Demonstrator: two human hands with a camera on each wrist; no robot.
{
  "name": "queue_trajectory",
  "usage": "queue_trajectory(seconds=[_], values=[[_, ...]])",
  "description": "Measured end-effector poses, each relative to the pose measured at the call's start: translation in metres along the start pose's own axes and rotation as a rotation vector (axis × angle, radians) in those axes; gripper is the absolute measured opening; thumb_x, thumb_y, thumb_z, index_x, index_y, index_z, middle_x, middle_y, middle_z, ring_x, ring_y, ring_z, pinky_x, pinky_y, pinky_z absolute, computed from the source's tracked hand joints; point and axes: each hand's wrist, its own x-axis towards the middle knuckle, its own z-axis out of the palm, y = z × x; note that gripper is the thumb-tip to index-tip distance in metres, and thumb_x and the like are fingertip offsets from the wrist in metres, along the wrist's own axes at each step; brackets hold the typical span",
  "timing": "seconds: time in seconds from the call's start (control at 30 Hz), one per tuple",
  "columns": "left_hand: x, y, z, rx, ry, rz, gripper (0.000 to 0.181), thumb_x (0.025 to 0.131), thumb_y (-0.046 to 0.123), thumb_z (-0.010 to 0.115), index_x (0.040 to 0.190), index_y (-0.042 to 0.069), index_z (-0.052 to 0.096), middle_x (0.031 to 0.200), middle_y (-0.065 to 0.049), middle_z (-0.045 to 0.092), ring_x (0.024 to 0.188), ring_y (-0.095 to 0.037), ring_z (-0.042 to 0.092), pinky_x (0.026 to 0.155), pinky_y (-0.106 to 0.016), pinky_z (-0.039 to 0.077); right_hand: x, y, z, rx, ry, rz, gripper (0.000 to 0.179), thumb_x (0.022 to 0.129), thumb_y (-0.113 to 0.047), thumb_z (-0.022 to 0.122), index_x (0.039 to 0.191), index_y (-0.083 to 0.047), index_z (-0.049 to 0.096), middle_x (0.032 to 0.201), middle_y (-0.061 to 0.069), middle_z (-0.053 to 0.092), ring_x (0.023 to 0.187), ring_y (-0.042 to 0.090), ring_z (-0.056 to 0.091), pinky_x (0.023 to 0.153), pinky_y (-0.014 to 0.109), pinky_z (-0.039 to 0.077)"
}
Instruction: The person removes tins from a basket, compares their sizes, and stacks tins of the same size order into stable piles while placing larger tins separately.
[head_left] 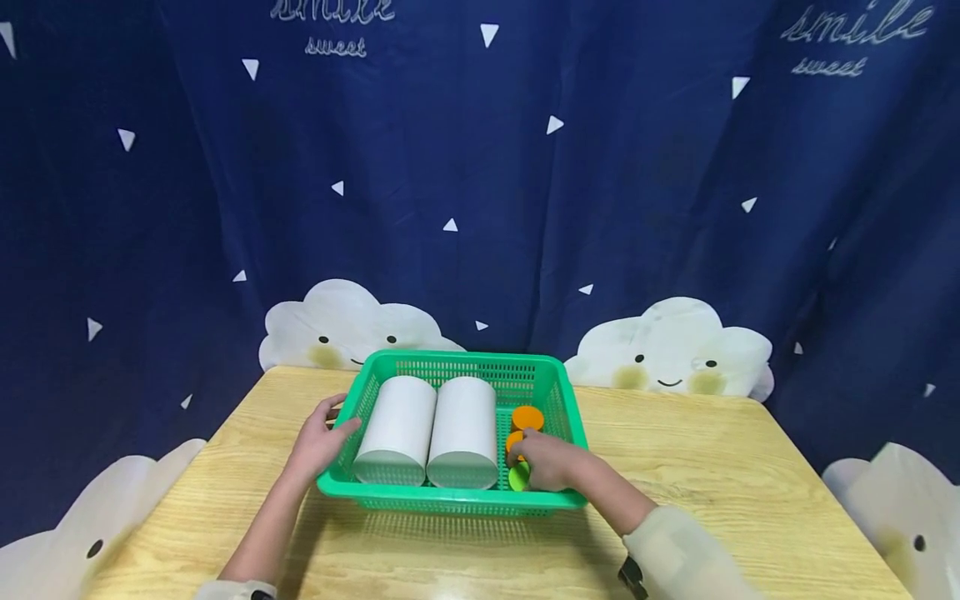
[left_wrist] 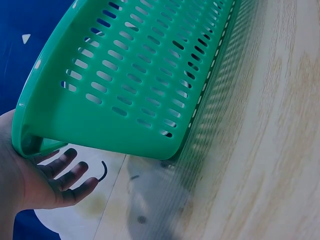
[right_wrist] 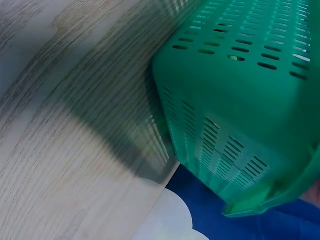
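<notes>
A green plastic basket point(head_left: 495, 494) with slotted walls sits on the wooden table. My left hand point(head_left: 318, 442) is at its left rim, thumb over the edge. In the left wrist view the fingers point(left_wrist: 75, 175) hang loosely below the rim, apart from the wall. Two large white cylinders point(head_left: 401, 421) lie side by side inside. To their right are an orange cylinder point(head_left: 528, 417), a second orange piece point(head_left: 513, 442) and a light green round piece point(head_left: 518, 477). My right hand point(head_left: 551, 460) reaches over the right rim, fingertips between the second orange piece and the green one; I cannot tell whether it grips either.
Wooden tabletop point(head_left: 675, 467) extends on both sides of the basket. Behind it hangs a dark blue curtain point(head_left: 450, 167) with white triangles and smiling clouds. The basket's slotted side point(right_wrist: 225, 90) stands close to the right wrist camera.
</notes>
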Motion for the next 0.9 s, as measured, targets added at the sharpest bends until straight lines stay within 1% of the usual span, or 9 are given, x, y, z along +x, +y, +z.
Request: queue_trajectory(seconds=[0.1,0.23,0.3,0.43,0.57,0.67,0.77,0.9], values=[[0.0,-0.001,0.0,-0.007,-0.002,-0.003,0.058,0.094,0.018,0.052,0.143,0.0,0.028,0.131,-0.029,0.044,0.116,-0.043,0.048,0.086,-0.048,0.05,0.001,0.0,0.002,0.001,0.012,0.007,0.031,0.072,-0.003,0.073,0.102,-0.006,0.069,0.099,0.005,0.057,0.085,0.016,0.044,0.073,0.029,0.045],[-0.002,0.0,0.0,-0.005,-0.001,-0.002,0.058,0.093,0.018,0.052,0.143,0.0,0.028,0.131,-0.029,0.044,0.116,-0.043,0.048,0.086,-0.048,0.049,0.001,-0.001,0.005,0.004,0.02,0.015,0.033,0.07,0.002,0.07,0.102,-0.006,0.07,0.098,0.005,0.053,0.081,0.015,0.041,0.066,0.024,0.041],[-0.003,0.0,0.0,-0.003,-0.003,-0.001,0.058,0.093,0.018,0.052,0.143,0.0,0.028,0.131,-0.029,0.044,0.116,-0.043,0.048,0.085,-0.048,0.049,0.0,-0.001,0.005,0.006,0.021,0.019,0.033,0.07,0.003,0.07,0.102,-0.005,0.07,0.097,0.005,0.052,0.08,0.015,0.04,0.064,0.023,0.04],[-0.005,0.0,0.001,-0.002,-0.004,-0.002,0.058,0.094,0.019,0.052,0.144,0.0,0.028,0.132,-0.029,0.044,0.117,-0.043,0.048,0.086,-0.048,0.049,-0.002,-0.002,0.004,0.017,0.034,0.006,0.034,0.069,0.0,0.073,0.102,-0.004,0.07,0.097,0.005,0.056,0.083,0.015,0.04,0.067,0.024,0.041],[-0.005,-0.001,0.002,-0.001,-0.009,-0.008,0.058,0.094,0.019,0.052,0.144,0.0,0.027,0.132,-0.029,0.043,0.117,-0.043,0.048,0.085,-0.048,0.05,-0.004,-0.001,0.004,0.017,0.049,-0.024,0.036,0.07,-0.006,0.077,0.105,-0.005,0.069,0.099,0.004,0.06,0.086,0.015,0.042,0.071,0.025,0.042],[-0.004,-0.001,0.002,-0.002,-0.013,-0.006,0.059,0.094,0.019,0.052,0.144,0.0,0.027,0.132,-0.029,0.043,0.116,-0.043,0.048,0.084,-0.047,0.05,-0.006,-0.001,0.003,0.02,0.051,-0.025,0.037,0.072,-0.01,0.078,0.107,-0.005,0.068,0.101,0.003,0.061,0.087,0.015,0.045,0.074,0.027,0.044],[-0.003,0.001,0.002,0.003,-0.013,-0.002,0.059,0.095,0.02,0.051,0.144,0.0,0.026,0.133,-0.03,0.042,0.117,-0.044,0.048,0.084,-0.048,0.05,-0.008,-0.002,-0.001,0.036,0.059,-0.016,0.036,0.072,-0.013,0.079,0.106,-0.007,0.068,0.103,0.003,0.06,0.089,0.016,0.048,0.077,0.031,0.045],[-0.003,0.002,0.001,0.011,-0.009,-0.005,0.058,0.094,0.019,0.051,0.144,0.0,0.027,0.133,-0.03,0.042,0.117,-0.045,0.048,0.086,-0.05,0.05,-0.012,-0.003,-0.007,0.046,0.073,-0.009,0.035,0.072,-0.016,0.079,0.104,-0.009,0.067,0.104,0.003,0.057,0.088,0.018,0.048,0.076,0.033,0.045]])
